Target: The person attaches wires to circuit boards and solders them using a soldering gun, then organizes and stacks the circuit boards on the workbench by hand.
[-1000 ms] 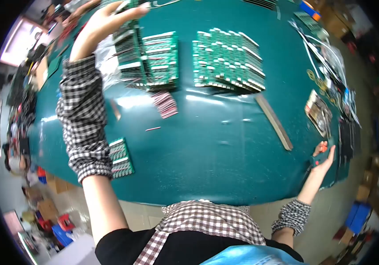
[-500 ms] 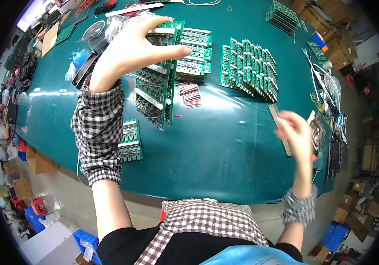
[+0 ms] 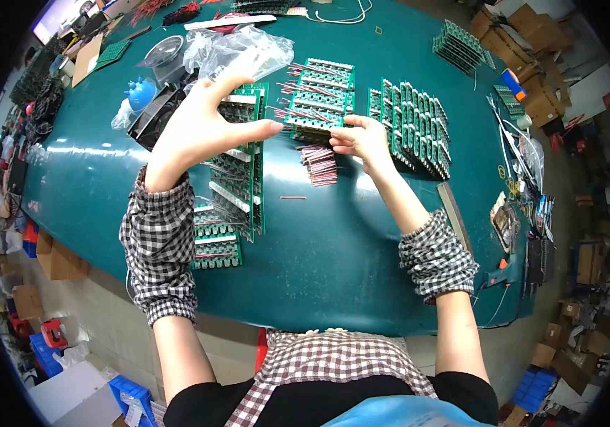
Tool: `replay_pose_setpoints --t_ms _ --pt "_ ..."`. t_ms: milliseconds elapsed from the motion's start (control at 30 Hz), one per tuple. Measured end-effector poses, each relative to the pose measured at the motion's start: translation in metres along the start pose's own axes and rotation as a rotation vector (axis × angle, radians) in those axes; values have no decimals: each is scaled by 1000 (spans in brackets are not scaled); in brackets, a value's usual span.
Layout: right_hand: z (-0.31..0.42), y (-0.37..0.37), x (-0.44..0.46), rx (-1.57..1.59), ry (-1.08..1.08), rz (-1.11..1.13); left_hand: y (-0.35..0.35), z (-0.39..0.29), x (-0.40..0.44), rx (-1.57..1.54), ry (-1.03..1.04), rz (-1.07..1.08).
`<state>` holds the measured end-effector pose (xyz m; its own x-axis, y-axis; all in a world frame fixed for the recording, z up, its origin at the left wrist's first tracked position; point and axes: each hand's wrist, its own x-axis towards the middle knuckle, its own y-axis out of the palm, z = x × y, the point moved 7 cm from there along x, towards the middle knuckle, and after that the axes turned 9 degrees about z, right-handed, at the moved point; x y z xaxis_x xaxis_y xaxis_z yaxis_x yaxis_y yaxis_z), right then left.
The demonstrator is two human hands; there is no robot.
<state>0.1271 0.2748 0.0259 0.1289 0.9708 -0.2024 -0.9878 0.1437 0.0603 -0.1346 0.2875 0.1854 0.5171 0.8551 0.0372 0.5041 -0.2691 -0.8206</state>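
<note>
My left hand (image 3: 202,132) is raised at the left, thumb and fingers spread wide apart. Just beyond and below it, several green circuit boards (image 3: 257,185) with white connectors stand on edge, partly hidden by the hand; any contact is unclear. My right hand (image 3: 365,144) is at the near right corner of a flat stack of circuit boards (image 3: 321,89), its fingers closed on the edge of a board. Red and white wires stick out from the stack's left side. A bundle of short wires (image 3: 318,165) lies just in front of it.
A row of upright circuit boards (image 3: 419,124) stands to the right. One loose wire (image 3: 293,198) lies mid-table, and another board (image 3: 218,249) lies near my left sleeve. A metal strip (image 3: 454,217) and glue gun (image 3: 497,274) are at right; a plastic bag (image 3: 237,50) is behind.
My right hand has moved from beside the metal strip leftward to the flat stack. The upright boards now stand straighter and farther left, apart from the flat stack. My left hand remains spread, slightly lower.
</note>
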Motion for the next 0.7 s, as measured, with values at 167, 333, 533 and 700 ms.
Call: replay_pose_setpoints --t_ms 167,333,533,700 --pt "10 -11 -1 308 22 50 4 4 1 -21 3 20" --pt "19 -24 -2 313 -36 2 8 5 6 -33 -9 44" --pt "-8 -33 -2 -7 -51 -58 11 -1 19 60 53 -1" --pt "2 -30 -13 -426 -87 -142 15 -17 54 -28 97 71"
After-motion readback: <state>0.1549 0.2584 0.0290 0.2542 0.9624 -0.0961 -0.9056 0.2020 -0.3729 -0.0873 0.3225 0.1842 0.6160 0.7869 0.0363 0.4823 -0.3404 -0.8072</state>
